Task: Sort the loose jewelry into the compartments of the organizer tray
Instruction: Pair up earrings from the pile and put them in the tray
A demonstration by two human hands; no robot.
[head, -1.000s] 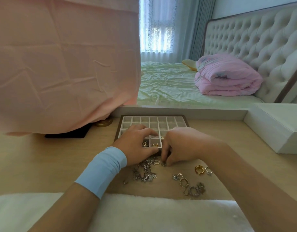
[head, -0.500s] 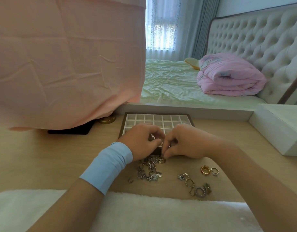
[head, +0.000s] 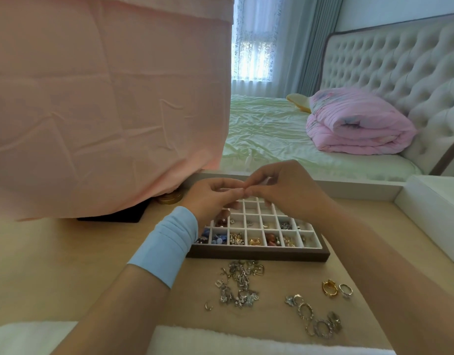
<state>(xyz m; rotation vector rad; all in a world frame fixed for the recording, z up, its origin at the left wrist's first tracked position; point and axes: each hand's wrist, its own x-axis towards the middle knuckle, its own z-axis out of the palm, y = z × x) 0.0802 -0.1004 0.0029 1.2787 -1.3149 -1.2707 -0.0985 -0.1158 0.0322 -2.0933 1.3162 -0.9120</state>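
The loose jewelry lies on the table, just in front of the organizer tray. The left hand and right hand have lifted off the pile and now meet above the tray, fingers curled. Maybe they pinch a tiny piece to sort; I cannot tell.

Setting: home bedroom. Bed with green sheet; tufted headboard at its right, folded pink quilt on it, curtained window behind it. Wooden tabletop just in front of the bed.
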